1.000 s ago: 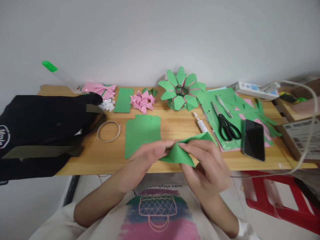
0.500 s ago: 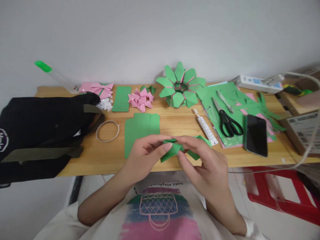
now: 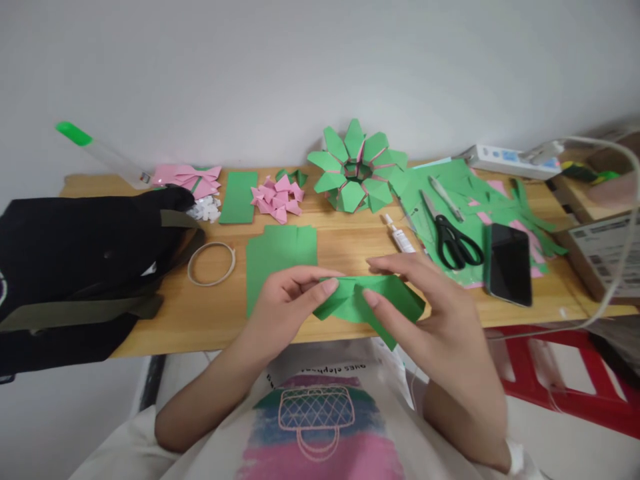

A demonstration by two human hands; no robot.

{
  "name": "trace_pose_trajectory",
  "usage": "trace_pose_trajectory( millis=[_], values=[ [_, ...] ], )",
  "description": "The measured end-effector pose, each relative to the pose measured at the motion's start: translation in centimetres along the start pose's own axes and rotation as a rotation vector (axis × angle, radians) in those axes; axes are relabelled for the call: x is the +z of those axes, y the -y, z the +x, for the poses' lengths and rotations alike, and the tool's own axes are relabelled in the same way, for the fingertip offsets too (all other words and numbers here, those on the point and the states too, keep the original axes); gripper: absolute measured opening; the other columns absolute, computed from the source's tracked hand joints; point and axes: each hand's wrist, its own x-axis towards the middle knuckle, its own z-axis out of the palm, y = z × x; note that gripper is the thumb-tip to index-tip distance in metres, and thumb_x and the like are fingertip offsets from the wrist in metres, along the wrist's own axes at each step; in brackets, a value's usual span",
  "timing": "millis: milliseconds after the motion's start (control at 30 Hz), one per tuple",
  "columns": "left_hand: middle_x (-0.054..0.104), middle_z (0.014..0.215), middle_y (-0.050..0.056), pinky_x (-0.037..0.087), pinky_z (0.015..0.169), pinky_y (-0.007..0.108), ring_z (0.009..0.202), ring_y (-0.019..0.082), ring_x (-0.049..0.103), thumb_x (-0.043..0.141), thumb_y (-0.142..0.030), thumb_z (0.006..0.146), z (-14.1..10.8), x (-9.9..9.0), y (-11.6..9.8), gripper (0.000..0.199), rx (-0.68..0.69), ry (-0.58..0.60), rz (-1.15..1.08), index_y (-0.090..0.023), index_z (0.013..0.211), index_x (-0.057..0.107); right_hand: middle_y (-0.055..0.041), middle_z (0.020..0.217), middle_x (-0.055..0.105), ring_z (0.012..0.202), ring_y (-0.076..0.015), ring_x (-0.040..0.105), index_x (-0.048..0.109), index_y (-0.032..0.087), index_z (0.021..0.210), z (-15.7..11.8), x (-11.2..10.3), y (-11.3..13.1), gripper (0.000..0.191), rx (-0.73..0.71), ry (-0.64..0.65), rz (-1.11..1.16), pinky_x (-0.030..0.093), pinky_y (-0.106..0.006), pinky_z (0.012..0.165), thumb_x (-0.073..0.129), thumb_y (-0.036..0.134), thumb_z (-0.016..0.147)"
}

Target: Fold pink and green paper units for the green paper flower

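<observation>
A folded sheet of green paper (image 3: 350, 303) is held up over the table's front edge, with creases and pointed flaps showing. My left hand (image 3: 287, 303) pinches its left end, thumb in front and fingers behind. Against the middle of the paper rests the thumb of my right hand (image 3: 425, 307); that hand's index finger arches above the top edge, and its other fingers are partly hidden behind the sheet. Just left of my hands lie flat green sheets (image 3: 283, 243). A glue tube (image 3: 400, 237) lies beyond my right hand, its lower part covered.
Farther back stand a green-and-pink paper flower ring (image 3: 357, 167) and a pile of pink folded pieces (image 3: 279, 199). Scissors (image 3: 453, 240), a craft knife (image 3: 446, 199) and a phone (image 3: 509, 265) lie right. A tape roll (image 3: 211, 285) and black bag (image 3: 90, 267) are left.
The folded paper has been opened out wider to the right. My right hand has shifted right, its index finger now lifted off the top edge, and the glue tube is more covered.
</observation>
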Motion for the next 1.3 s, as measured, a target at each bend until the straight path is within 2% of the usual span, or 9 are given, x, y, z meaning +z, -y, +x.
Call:
trace_pose_trajectory(
  millis=[100, 267, 400, 500, 667, 867, 1300],
  values=[
    [0.072, 0.064, 0.001, 0.051, 0.047, 0.021, 0.054, 0.012, 0.062, 0.071, -0.028, 0.082, -0.2, 0.0, -0.2, 0.013, 0.001, 0.039, 0.01, -0.019, 0.088, 0.078, -0.001, 0.09, 0.075, 0.083, -0.0164, 0.07, 0.068, 0.022, 0.102, 0.2, 0.3, -0.4, 0.019, 0.061, 0.076, 0.089, 0.056, -0.029, 0.071, 0.069, 0.019, 0.083],
    [0.077, 0.076, 0.003, 0.054, 0.057, 0.021, 0.065, 0.014, 0.067, 0.071, -0.027, 0.082, -0.3, 0.0, -0.7, 0.012, -0.042, 0.086, -0.007, -0.02, 0.088, 0.079, 0.0011, 0.081, 0.074, 0.074, -0.0132, 0.069, 0.07, 0.021, 0.091, 0.1, 0.6, -0.1, 0.009, 0.149, 0.066, 0.191, 0.055, -0.024, 0.065, 0.068, 0.017, 0.083],
    [0.078, 0.078, 0.001, 0.053, 0.06, 0.019, 0.068, 0.012, 0.068, 0.072, -0.025, 0.081, -0.4, -0.1, -0.9, 0.01, -0.11, 0.102, -0.044, -0.021, 0.087, 0.079, 0.0029, 0.082, 0.074, 0.074, -0.0109, 0.069, 0.07, 0.022, 0.09, 0.0, 0.6, 0.0, 0.008, 0.209, 0.074, 0.259, 0.054, -0.021, 0.067, 0.068, 0.017, 0.083],
    [0.077, 0.073, -0.001, 0.051, 0.057, 0.018, 0.065, 0.011, 0.065, 0.072, -0.025, 0.081, -0.3, -0.2, -1.0, 0.01, -0.112, 0.118, -0.03, -0.022, 0.088, 0.079, 0.0033, 0.083, 0.074, 0.076, -0.0102, 0.068, 0.07, 0.022, 0.089, 0.0, 0.6, -0.1, 0.007, 0.208, 0.068, 0.265, 0.053, -0.02, 0.068, 0.068, 0.017, 0.084],
    [0.077, 0.078, 0.0, 0.052, 0.063, 0.021, 0.069, 0.013, 0.066, 0.068, -0.027, 0.083, 0.0, 0.1, -1.1, 0.012, -0.086, 0.152, 0.031, -0.023, 0.082, 0.079, 0.0028, 0.08, 0.073, 0.075, -0.0103, 0.067, 0.07, 0.021, 0.089, -0.1, 0.8, -0.1, 0.006, 0.171, 0.07, 0.238, 0.052, -0.021, 0.069, 0.068, 0.018, 0.085],
    [0.076, 0.077, 0.0, 0.05, 0.061, 0.022, 0.067, 0.012, 0.063, 0.065, -0.027, 0.083, 0.3, 0.4, -1.2, 0.015, -0.054, 0.177, 0.108, -0.022, 0.08, 0.079, 0.0011, 0.082, 0.074, 0.077, -0.0116, 0.068, 0.071, 0.021, 0.091, -0.2, 0.8, 0.2, 0.008, 0.185, 0.077, 0.212, 0.052, -0.023, 0.069, 0.067, 0.017, 0.086],
    [0.074, 0.072, 0.0, 0.049, 0.057, 0.021, 0.063, 0.012, 0.06, 0.067, -0.03, 0.08, 0.4, 0.3, -1.1, 0.016, -0.072, 0.104, 0.138, -0.02, 0.078, 0.079, 0.0017, 0.088, 0.075, 0.082, -0.0098, 0.069, 0.071, 0.021, 0.096, -0.3, 0.8, 0.3, 0.014, 0.238, 0.083, 0.246, 0.053, -0.02, 0.072, 0.059, 0.016, 0.09]
  ],
)
